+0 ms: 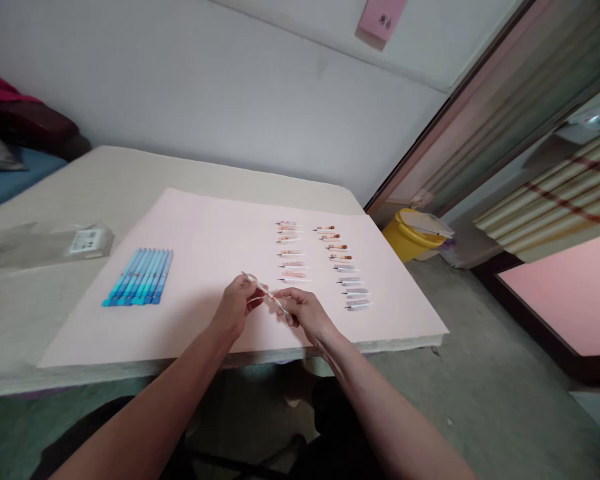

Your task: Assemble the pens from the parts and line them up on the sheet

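Observation:
Above the front part of a pale pink sheet [205, 227], a slim white pen with orange-brown patterning [267, 291] is held slantwise between my two hands. My left hand [237, 303] pinches its upper left end, fingers closed. The lower right end sits in the closed fingers of my right hand [304, 312]. Just beyond lies a column of short white-and-pink pen pieces with dark tips [293, 265]. Further right, a second column has brown-ended pen pieces [339, 247] above greyish-white ones [355, 293]. Several blue pens [143, 277] lie side by side at the left.
A clear plastic bag with a white label [87, 241] rests on the cloth-covered table [145, 163] at the left. The table backs onto a white wall [230, 93]. Beyond its right edge, a yellow bin [404, 235] stands on the concrete floor.

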`<move>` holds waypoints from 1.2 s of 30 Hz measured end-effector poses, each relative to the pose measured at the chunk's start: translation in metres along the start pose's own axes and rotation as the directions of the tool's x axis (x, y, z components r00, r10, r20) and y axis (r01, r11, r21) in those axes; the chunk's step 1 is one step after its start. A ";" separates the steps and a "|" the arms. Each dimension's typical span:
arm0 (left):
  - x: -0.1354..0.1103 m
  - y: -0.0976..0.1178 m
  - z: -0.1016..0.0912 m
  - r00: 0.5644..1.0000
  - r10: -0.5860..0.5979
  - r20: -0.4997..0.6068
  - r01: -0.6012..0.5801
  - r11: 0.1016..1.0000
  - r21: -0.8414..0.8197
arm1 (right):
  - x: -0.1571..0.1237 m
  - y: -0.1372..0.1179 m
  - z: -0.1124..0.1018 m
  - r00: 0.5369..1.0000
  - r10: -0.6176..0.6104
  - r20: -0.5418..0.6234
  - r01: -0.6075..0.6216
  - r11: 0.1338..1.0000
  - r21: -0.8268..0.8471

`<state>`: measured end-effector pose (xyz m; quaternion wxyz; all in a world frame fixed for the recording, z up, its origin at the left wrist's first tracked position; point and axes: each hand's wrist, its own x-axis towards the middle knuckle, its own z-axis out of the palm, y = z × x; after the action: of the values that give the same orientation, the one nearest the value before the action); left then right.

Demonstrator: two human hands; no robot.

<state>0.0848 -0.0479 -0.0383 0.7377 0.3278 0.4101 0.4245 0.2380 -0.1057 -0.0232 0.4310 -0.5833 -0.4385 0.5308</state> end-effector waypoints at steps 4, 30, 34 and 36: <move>0.001 0.001 0.000 1.000 -0.023 -0.010 0.023 1.000 -0.009 | -0.002 -0.002 0.002 0.988 -0.127 -0.084 0.108 0.973 -0.205; 0.000 0.008 -0.001 0.978 0.109 -0.176 -0.107 0.994 0.026 | 0.000 0.015 0.035 0.996 -0.032 -0.085 0.030 0.999 -0.019; 0.004 0.009 -0.007 0.967 0.140 -0.214 -0.127 0.989 0.074 | 0.004 0.021 0.037 0.999 -0.021 -0.046 0.020 1.000 -0.013; 0.005 0.010 -0.008 0.979 0.121 -0.163 -0.123 0.992 -0.001 | 0.006 0.023 0.036 0.999 -0.002 -0.040 0.002 1.000 0.010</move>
<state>0.0756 -0.0378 -0.0359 0.6761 0.3124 0.4458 0.4966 0.2035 -0.1037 -0.0490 0.4434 -0.5911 -0.4275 0.5208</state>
